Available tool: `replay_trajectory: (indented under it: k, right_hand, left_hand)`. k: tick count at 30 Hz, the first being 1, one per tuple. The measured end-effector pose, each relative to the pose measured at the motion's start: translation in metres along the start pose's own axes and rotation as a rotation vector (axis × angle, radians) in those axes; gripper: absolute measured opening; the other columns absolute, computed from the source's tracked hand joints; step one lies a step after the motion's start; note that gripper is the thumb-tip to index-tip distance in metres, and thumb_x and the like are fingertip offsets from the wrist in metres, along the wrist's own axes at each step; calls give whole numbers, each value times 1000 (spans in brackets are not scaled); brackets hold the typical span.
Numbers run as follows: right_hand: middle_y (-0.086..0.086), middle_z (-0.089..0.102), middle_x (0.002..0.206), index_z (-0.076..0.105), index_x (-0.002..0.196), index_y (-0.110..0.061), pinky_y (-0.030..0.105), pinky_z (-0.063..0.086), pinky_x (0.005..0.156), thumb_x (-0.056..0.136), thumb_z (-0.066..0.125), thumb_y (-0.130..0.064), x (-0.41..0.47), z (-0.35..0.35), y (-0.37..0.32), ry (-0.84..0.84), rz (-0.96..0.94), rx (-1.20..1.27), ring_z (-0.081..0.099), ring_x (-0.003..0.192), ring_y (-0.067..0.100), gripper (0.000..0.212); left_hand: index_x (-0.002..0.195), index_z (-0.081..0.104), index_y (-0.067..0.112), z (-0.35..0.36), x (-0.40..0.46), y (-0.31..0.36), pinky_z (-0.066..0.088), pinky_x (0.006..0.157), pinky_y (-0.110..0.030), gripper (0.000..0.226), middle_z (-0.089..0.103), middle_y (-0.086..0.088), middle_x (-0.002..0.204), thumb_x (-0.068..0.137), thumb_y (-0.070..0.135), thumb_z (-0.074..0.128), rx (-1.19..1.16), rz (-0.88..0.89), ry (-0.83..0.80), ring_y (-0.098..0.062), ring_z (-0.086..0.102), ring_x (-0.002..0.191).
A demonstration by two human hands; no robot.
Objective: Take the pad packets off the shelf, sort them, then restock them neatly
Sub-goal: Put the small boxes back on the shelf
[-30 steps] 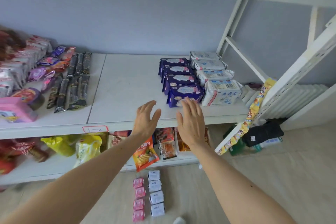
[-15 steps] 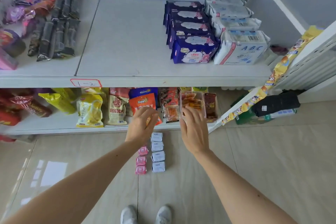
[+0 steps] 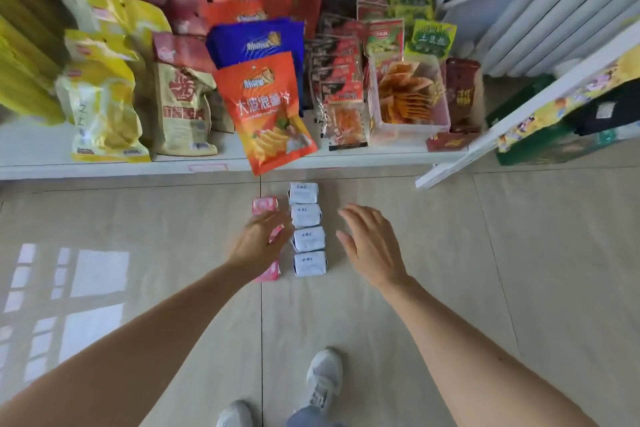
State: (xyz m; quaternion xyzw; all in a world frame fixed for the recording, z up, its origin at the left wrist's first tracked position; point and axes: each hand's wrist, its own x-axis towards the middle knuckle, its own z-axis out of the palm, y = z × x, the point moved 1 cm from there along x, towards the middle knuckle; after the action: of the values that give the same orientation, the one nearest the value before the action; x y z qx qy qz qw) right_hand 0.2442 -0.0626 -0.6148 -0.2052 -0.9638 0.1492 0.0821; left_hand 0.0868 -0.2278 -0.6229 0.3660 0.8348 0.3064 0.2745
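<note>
Both hands are spread and empty: left hand over the pink packets, right hand just right of the white packets. They've dropped from the shelf to the floor rows; pickup for restocking looks next.

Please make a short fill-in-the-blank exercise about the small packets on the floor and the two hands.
1. The white packets lie on the floor in a column of ____.
2. The left hand partly covers the column of ____ packets.
3. The right hand is open and holds ____.
4. The orange chip bag hangs over the front edge of the ____.

Missing words: four; pink; nothing; shelf
</note>
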Motion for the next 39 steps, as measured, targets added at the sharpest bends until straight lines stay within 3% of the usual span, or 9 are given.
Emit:
replay_trajectory:
  k: [2,7,11,15,22,26,29,34,39]
  right_hand:
    - [1,63,117,64,114,-13,35,48,87,88,52,-30,-8,50,14,-23,-40,-6,59,102,24,33]
    - [-1,64,118,68,109,-15,38,50,85,82,66,-30,-29,160,54,-154,-74,25,59,101,24,31]
    - [0,67,110,73,101,-16,37,53,81,71,65,-39,-39,225,81,-238,-162,-1,64,95,24,38]
    - [3,62,119,69,111,-23,38,44,90,68,73,-48,-47,268,101,-341,-217,-3,58,107,28,49]
    - [3,52,129,63,123,-32,36,35,99,69,76,-51,-63,297,105,-339,-187,13,42,115,23,59]
    - [3,54,128,69,113,-30,37,39,96,66,80,-49,-74,297,114,-278,-170,0,44,113,25,52]
    - [3,52,134,74,106,-24,38,36,102,64,82,-46,-81,290,122,-232,-65,42,41,120,25,48]
    - [-5,52,121,53,111,-20,26,33,87,53,85,-48,-84,291,114,-294,48,35,49,107,18,72]
    - [-4,48,128,40,131,-23,34,45,86,64,82,-43,-87,299,107,-391,142,62,47,114,19,81]
  left_hand:
    - [111,67,11,31,14,-33,39,86,-22,57,66,-5,116,85,52,37,34,41,-42,-23,60,103]
    - [124,58,28,108,49,-124,48,91,-38,57,62,6,124,85,60,33,141,44,-159,-18,58,110]
    - [133,52,24,154,72,-165,40,103,-35,50,52,1,138,91,47,39,216,133,-254,-19,48,126]
    - [134,52,27,188,90,-189,32,108,-33,59,50,5,141,87,55,28,320,249,-313,-16,35,136]
    - [132,54,29,213,95,-212,32,107,-35,39,51,5,138,95,42,48,333,330,-273,-16,31,137]
    - [124,60,29,211,96,-213,35,106,-42,39,55,4,135,92,47,45,381,358,-263,-15,31,138]
    - [120,63,26,208,99,-211,39,101,-41,30,56,0,131,91,32,58,328,336,-200,-16,35,136]
    - [124,61,24,210,101,-208,39,80,-25,49,51,3,131,77,27,76,344,307,-165,-19,47,119]
    - [132,53,27,219,102,-213,49,79,-32,68,44,2,135,70,28,81,515,307,-183,-22,46,119]
